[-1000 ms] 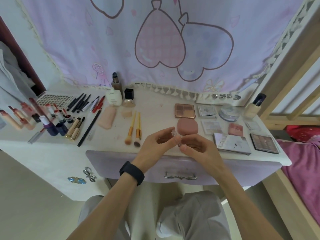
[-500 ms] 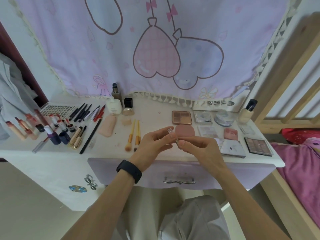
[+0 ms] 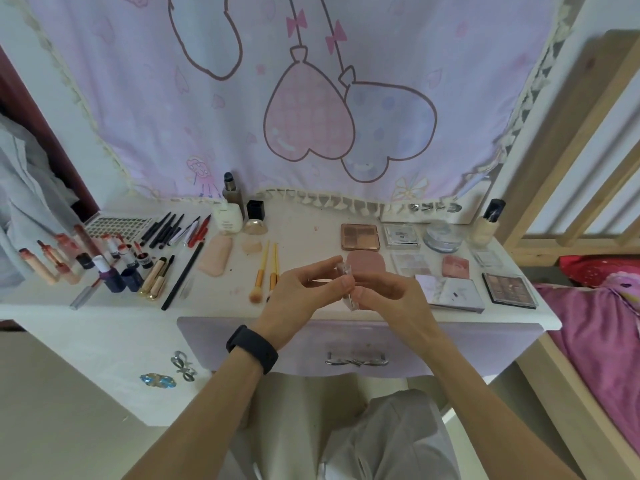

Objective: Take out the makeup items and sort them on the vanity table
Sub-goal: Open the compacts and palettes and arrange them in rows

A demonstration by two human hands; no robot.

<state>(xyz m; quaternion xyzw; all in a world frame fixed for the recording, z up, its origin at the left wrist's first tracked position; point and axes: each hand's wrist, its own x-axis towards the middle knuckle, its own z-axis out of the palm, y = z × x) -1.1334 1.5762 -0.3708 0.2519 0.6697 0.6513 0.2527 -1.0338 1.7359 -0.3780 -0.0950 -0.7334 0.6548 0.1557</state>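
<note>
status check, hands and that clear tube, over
Left hand and right hand both pinch a small clear tube. Tube held over the table's front edge, not set down. Pink compact just behind, brushes to the left.

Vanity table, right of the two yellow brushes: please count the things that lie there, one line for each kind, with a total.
Flat makeup cases: 8
Clear jar: 1
Bottle: 1
White box at the back: 1
Total: 11
Not counted: the clear tube held above the table.
</note>
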